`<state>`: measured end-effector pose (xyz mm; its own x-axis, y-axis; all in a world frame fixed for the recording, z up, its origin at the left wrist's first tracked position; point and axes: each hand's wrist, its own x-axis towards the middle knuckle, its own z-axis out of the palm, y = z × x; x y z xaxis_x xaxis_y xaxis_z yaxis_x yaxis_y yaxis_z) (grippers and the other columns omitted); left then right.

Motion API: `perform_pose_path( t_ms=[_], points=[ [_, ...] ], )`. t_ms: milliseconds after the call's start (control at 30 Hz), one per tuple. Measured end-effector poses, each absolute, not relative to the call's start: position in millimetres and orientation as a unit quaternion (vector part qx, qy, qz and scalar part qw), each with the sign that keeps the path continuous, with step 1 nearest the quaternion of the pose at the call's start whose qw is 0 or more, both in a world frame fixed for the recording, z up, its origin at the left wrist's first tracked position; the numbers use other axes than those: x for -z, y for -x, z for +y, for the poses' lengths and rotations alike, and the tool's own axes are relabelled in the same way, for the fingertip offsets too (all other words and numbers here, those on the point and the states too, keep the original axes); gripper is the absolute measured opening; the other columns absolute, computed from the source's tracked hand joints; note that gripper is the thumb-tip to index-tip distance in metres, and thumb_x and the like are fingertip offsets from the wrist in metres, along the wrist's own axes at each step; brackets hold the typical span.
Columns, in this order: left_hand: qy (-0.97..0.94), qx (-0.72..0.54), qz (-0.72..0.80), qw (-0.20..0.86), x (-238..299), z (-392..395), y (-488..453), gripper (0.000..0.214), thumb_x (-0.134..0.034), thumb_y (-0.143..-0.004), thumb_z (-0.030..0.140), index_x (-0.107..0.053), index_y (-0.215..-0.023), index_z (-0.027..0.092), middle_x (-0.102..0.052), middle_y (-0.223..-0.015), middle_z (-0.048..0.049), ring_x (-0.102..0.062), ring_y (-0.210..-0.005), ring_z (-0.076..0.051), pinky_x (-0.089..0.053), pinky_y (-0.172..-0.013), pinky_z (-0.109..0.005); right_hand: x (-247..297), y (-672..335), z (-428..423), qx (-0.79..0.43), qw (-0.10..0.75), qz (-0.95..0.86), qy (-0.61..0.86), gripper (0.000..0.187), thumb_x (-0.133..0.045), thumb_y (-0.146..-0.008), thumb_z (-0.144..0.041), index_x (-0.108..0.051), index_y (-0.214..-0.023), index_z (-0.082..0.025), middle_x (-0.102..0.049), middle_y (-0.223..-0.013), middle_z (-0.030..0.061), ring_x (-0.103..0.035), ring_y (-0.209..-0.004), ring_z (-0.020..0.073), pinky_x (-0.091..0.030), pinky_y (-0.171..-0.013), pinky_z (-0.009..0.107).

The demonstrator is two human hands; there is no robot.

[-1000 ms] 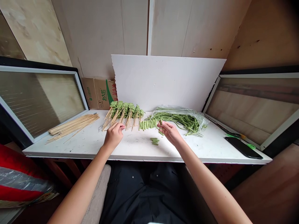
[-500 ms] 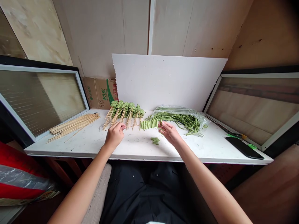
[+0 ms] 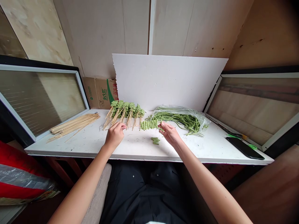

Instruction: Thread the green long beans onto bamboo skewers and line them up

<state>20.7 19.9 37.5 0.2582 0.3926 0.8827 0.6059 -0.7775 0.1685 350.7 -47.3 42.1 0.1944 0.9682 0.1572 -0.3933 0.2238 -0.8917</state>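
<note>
My left hand point(image 3: 115, 135) is closed on the bare end of a wooden skewer point(image 3: 132, 126), held level above the table. Several short green bean pieces point(image 3: 149, 124) are threaded side by side along its right part. At the other end, my right hand point(image 3: 170, 132) pinches a green bean piece point(image 3: 161, 123) by the skewer's tip; whether the tip has gone through it I cannot tell. Below the skewer, a few cut bean pieces point(image 3: 155, 141) lie on the white table point(image 3: 135, 146). Behind my left hand are piled finished-looking bean skewers point(image 3: 126, 109), their sticks pointing toward me.
Bare skewers point(image 3: 74, 124) lie in a heap at the left. Long green beans point(image 3: 187, 119) spill from a clear plastic bag point(image 3: 198, 116) at the right. A black phone point(image 3: 244, 148) and scissors point(image 3: 234, 133) lie far right. A cardboard box point(image 3: 99, 93) and white board point(image 3: 168, 82) stand behind.
Almost nothing differs. Both hands keep their hold at the skewer's two ends, and the view has shifted very slightly.
</note>
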Motion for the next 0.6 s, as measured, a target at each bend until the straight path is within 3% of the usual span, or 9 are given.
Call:
perform_pose_path(
  t_ms=[400, 600],
  points=[
    [0.794, 0.511, -0.318, 0.086, -39, 17, -21, 0.034, -0.046, -0.083, -0.006, -0.065, -0.089, 0.021, -0.074, -0.087, -0.0048, -0.075, -0.085, -0.02, -0.057, -0.074, -0.028, -40, -343, -47, -0.468, 0.689, -0.396, 0.388, 0.035, -0.099, -0.065, -0.051, -0.083, -0.086, -0.027, -0.079, -0.107, 0.0093, -0.067, -0.117, 0.0299, -0.052, -0.085, 0.038],
    [0.797, 0.514, -0.305, 0.087, -36, 18, -22, 0.035, -0.045, -0.082, -0.007, -0.065, -0.09, 0.021, -0.075, -0.088, -0.0052, -0.074, -0.085, -0.02, -0.058, -0.077, -0.028, -37, -337, -49, -0.46, 0.678, -0.41, 0.402, 0.035, -0.099, -0.065, -0.052, -0.081, -0.079, -0.026, -0.078, -0.102, 0.0076, -0.066, -0.106, 0.0265, -0.051, -0.085, 0.039]
  ],
)
